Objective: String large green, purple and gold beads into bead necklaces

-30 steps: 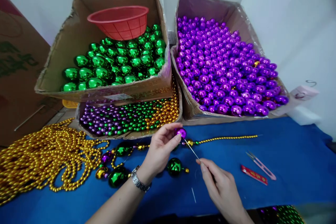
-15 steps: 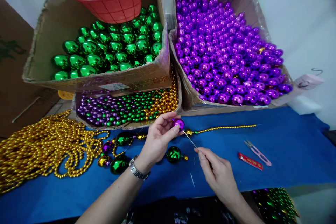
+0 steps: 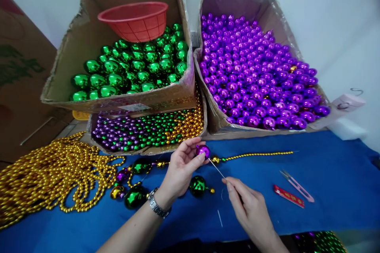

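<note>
My left hand point(image 3: 181, 168), with a watch on its wrist, pinches a shiny purple bead point(image 3: 203, 151) between thumb and fingers just above the blue cloth point(image 3: 326, 166). My right hand point(image 3: 247, 205) pinches the near end of a thin needle point(image 3: 216, 168) whose tip points up into the bead. A thin gold bead strand point(image 3: 255, 154) runs right from the bead. A green bead point(image 3: 197, 185) lies below my left hand, with more strung green, purple and gold beads point(image 3: 133, 182) to its left.
A carton of green beads point(image 3: 130, 67) holds a red basket point(image 3: 133, 19). A carton of purple beads point(image 3: 252, 75) stands to its right, with a tray of mixed small beads point(image 3: 148, 130) in front. A gold strand pile point(image 3: 50, 178) lies left. Pink snips point(image 3: 297, 185) and a red strip point(image 3: 288, 196) lie right.
Both hands keep the same grip on bead and needle. The view dipped down and came back up; nothing on the cloth moved.
</note>
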Available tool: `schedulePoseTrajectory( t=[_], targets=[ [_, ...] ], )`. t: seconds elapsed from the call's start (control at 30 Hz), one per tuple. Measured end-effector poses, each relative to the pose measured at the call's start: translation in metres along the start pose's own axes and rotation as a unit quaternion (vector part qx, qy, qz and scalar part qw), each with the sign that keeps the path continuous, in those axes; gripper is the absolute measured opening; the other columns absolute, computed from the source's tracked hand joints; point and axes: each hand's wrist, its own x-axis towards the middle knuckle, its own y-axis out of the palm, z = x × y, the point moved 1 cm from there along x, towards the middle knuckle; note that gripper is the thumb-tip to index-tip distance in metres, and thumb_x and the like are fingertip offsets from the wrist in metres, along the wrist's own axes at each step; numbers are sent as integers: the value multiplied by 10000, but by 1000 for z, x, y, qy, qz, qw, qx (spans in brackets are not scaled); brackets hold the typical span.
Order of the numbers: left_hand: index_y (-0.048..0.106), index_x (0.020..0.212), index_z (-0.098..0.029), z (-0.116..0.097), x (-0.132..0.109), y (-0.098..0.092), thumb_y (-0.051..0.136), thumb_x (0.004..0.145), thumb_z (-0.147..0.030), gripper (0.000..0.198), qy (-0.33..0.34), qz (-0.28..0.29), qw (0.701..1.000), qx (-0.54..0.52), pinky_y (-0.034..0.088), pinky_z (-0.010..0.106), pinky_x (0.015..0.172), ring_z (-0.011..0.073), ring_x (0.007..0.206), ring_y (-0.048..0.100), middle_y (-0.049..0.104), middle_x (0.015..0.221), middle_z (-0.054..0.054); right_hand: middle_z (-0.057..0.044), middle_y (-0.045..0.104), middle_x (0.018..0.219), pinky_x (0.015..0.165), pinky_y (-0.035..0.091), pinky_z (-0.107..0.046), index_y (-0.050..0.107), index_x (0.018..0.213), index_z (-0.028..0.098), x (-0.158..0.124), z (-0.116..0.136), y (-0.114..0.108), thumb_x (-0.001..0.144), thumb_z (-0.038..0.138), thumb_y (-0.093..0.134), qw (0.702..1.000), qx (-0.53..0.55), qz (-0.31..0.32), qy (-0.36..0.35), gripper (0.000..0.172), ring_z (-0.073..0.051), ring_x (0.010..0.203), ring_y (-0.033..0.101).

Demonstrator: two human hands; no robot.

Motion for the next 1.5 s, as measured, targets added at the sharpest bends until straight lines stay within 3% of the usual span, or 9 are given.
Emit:
schedulePoseTrajectory(
  t=[0.33, 0.5, 0.57, 0.67, 0.73, 1.03, 1.23, 1.4, 1.5],
  targets=[
    [562, 1152, -205, 6, -10, 1, 730, 741, -199, 444, -44, 63, 997, 23, 541, 368, 814, 225, 1000, 596, 599, 1160, 116, -70, 710, 977, 742, 546, -217, 595, 1081, 183, 2, -3, 6, 949, 202, 430, 998, -20, -10, -54, 212, -177, 852, 698],
    [569, 1190, -203, -22, 4, -19, 620, 832, -300, 374, 8, 103, 978, 180, 510, 362, 831, 250, 1041, 598, 630, 1147, 131, -72, 710, 878, 623, 537, -191, 602, 1053, 183, 0, -8, 3, 944, 221, 451, 998, -21, -17, -51, 190, -171, 715, 699],
    [591, 1162, -206, -39, 20, -37, 562, 864, -316, 319, 68, 83, 938, 330, 497, 343, 831, 239, 1000, 621, 662, 1096, 108, -72, 705, 850, 588, 525, -183, 605, 1038, 181, -2, -9, 1, 946, 230, 453, 999, -18, -19, -44, 185, -163, 674, 690],
    [626, 1108, -224, -58, 51, -63, 482, 894, -300, 269, 132, 53, 788, 599, 470, 321, 817, 230, 924, 648, 695, 1035, 77, -56, 697, 808, 561, 513, -170, 607, 1028, 184, -3, -9, 1, 946, 238, 456, 999, -9, -23, -36, 181, -152, 643, 681],
    [663, 1031, -228, -60, 69, -77, 497, 872, -264, 232, 125, 62, 729, 671, 451, 331, 804, 245, 880, 650, 710, 966, 78, -49, 692, 790, 546, 508, -166, 606, 1031, 184, -3, -8, 2, 947, 242, 456, 999, -3, -22, -36, 182, -146, 623, 674],
    [696, 806, -207, -33, 99, -87, 596, 731, -149, 138, 80, 106, 668, 732, 449, 344, 725, 272, 771, 635, 679, 735, 99, -76, 694, 861, 586, 504, -178, 597, 1051, 170, -3, -11, 2, 950, 227, 455, 999, 1, -21, -36, 184, -147, 661, 670],
    [657, 1021, -170, -41, 88, -70, 528, 808, -190, 250, 111, 85, 707, 693, 460, 360, 830, 246, 912, 615, 649, 1025, 119, -46, 667, 810, 623, 484, -206, 598, 1031, 179, 2, -3, 1, 959, 216, 435, 1000, 7, -23, -15, 183, -141, 668, 642],
    [611, 1089, -147, -38, 50, -41, 578, 846, -319, 300, 1, 67, 954, 291, 530, 314, 775, 187, 836, 654, 670, 975, 86, -28, 660, 779, 592, 462, -212, 593, 1003, 189, 5, 3, -1, 959, 206, 431, 1000, 18, -20, -15, 169, -134, 630, 623],
    [628, 1041, -129, -25, 32, -29, 607, 845, -270, 243, -65, 53, 994, 65, 538, 302, 809, 167, 855, 666, 664, 1050, 103, -38, 673, 830, 617, 466, -217, 587, 1006, 192, 4, 2, 1, 956, 200, 438, 999, 15, -18, -23, 157, -139, 668, 637]
  ],
)
